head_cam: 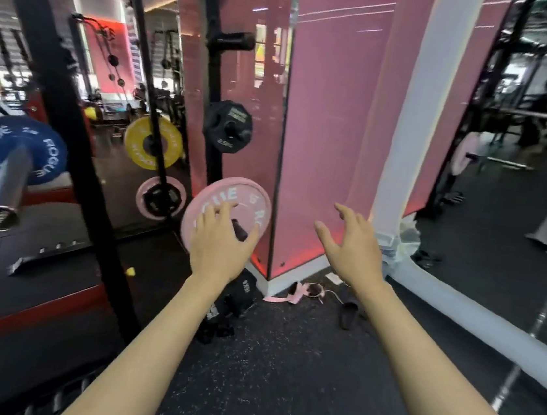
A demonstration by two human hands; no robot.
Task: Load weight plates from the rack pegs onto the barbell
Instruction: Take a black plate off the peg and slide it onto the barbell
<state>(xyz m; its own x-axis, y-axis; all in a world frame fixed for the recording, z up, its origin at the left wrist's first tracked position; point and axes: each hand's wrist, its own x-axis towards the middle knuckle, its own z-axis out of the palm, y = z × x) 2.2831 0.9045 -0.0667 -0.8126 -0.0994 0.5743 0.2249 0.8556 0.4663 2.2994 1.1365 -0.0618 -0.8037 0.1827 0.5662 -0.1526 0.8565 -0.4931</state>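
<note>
The pink plate [227,214] hangs on a low peg of the black rack upright [213,98], under a small black plate [228,126], and the left hand [220,242] lies spread over its face with fingers around the hub, probably to steady it for sliding off. The right hand [351,247] hovers open and empty just right of the plate, likely ready to catch its far edge. The barbell [7,183], at near left, already carries a blue plate [20,147], its sleeve end bare for the next one.
</note>
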